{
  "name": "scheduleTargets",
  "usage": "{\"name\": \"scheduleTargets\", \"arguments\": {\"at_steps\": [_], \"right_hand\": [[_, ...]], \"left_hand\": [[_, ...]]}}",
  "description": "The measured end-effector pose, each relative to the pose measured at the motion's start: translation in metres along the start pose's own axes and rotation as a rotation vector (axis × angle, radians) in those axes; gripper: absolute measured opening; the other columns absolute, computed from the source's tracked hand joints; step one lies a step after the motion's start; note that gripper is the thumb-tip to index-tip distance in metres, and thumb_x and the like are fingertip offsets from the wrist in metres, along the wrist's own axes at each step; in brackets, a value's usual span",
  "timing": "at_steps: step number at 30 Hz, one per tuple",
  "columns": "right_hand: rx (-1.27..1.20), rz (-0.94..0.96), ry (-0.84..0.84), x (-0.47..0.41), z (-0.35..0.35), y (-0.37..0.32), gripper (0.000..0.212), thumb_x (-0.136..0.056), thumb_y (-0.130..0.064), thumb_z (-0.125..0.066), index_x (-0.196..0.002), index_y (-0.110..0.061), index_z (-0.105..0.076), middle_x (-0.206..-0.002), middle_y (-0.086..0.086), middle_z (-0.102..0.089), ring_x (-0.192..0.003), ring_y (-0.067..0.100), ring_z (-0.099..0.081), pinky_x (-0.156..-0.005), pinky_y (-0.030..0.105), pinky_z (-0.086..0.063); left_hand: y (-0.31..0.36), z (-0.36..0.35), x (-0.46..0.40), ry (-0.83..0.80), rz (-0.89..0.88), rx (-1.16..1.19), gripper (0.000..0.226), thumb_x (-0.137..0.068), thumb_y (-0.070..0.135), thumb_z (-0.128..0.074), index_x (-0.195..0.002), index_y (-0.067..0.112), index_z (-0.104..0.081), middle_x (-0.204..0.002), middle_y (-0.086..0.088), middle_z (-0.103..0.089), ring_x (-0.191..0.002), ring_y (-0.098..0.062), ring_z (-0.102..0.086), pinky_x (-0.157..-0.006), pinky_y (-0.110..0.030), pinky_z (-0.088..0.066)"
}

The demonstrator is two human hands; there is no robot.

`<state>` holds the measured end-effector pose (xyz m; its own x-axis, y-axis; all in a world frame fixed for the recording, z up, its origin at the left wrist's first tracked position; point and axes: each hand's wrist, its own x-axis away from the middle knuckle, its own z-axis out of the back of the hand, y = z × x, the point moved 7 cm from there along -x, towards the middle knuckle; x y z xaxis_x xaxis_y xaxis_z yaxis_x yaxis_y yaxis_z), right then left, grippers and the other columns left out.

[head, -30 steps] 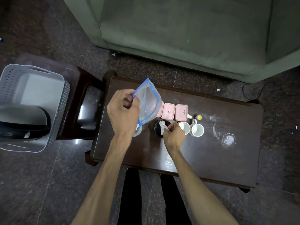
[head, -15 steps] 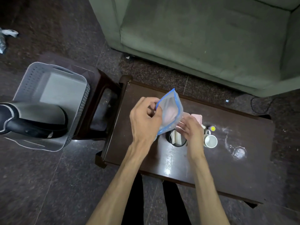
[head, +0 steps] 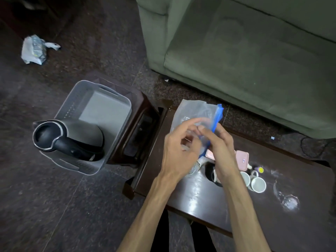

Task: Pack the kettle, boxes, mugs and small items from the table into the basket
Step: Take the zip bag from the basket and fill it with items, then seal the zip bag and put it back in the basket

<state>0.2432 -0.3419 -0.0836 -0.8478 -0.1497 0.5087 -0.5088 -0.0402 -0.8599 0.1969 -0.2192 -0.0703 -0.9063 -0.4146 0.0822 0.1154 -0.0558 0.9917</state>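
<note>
I have the zip bag (head: 192, 113) pinched between both hands above the table's (head: 200, 197) end nearest the basket (head: 101, 113). My left hand (head: 179, 150) clamps its clear side, and my right hand (head: 221, 142) closes on the blue zip edge. It is limp, light and slick, so I judge the stiffer zip strip the surest hold. The kettle (head: 67, 140) already lies in the basket. Beyond my hands from the basket, 2 white mugs (head: 254, 182) and the pink boxes (head: 241, 160) wait on the table. The mugs look breakable, so I would take them by the handles.
</note>
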Motion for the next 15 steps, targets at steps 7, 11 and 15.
{"name": "scheduleTargets", "arguments": {"at_steps": [7,11,15], "right_hand": [[-0.255,-0.194,-0.05,-0.007,-0.019,-0.002,0.021,-0.089,-0.008,-0.057,-0.069,-0.016,-0.059,-0.069,0.001,-0.066,-0.062,0.012,-0.062,-0.068,0.029,-0.049],[-0.232,-0.248,-0.077,-0.015,-0.023,0.006,0.033,-0.092,-0.008,-0.056,-0.064,-0.021,-0.068,-0.07,-0.003,-0.064,-0.072,0.018,-0.061,-0.077,0.034,-0.049],[0.138,-0.096,-0.064,-0.026,-0.015,0.007,0.029,-0.103,-0.008,-0.054,-0.089,-0.018,-0.077,-0.073,-0.004,-0.075,-0.072,0.017,-0.07,-0.07,0.03,-0.055]], "left_hand": [[-0.071,0.098,-0.02,0.275,0.707,0.355,0.047,-0.086,0.046,-0.076,-0.125,0.02,-0.072,-0.125,-0.006,-0.075,-0.105,-0.016,-0.074,-0.091,-0.038,-0.059],[-0.067,0.091,-0.018,0.011,0.791,0.521,0.028,-0.097,0.031,-0.07,-0.11,0.009,-0.08,-0.107,-0.012,-0.081,-0.094,-0.027,-0.078,-0.088,-0.04,-0.061],[-0.07,0.133,-0.031,0.316,0.413,0.041,0.022,-0.099,0.025,-0.069,-0.084,0.009,-0.075,-0.078,-0.013,-0.075,-0.073,-0.017,-0.066,-0.074,-0.045,-0.061]]}}
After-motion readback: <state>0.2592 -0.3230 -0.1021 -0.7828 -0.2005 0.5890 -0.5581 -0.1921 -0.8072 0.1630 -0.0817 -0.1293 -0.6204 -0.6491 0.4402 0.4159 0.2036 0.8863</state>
